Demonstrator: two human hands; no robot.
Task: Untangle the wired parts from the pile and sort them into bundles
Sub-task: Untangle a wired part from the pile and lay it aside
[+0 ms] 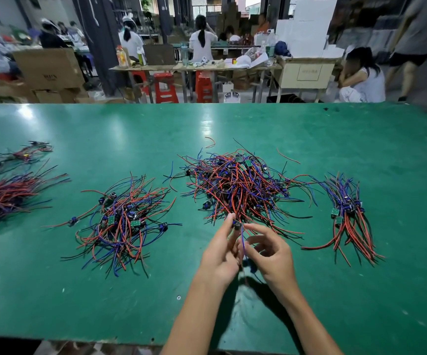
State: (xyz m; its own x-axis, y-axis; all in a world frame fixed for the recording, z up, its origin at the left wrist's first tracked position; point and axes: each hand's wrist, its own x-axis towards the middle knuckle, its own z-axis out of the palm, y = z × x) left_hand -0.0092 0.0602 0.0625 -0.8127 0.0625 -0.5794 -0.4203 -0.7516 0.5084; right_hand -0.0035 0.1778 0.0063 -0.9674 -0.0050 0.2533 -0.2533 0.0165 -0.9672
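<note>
- Blue wire of one wired part hangs between both hands, at the near edge of the pile.
- Left hand pinches the part at its fingertips.
- Right hand has its fingers loosely curled beside the wire; whether it grips cannot be told.
- Sorted bundle lies right of the pile; loose heap lies left, on the green table.

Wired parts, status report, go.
Left hand and right hand both pinching one wired part at the near edge of the big pile. Its wires still run into the tangle. Aligned bundle lies to the right.
</note>
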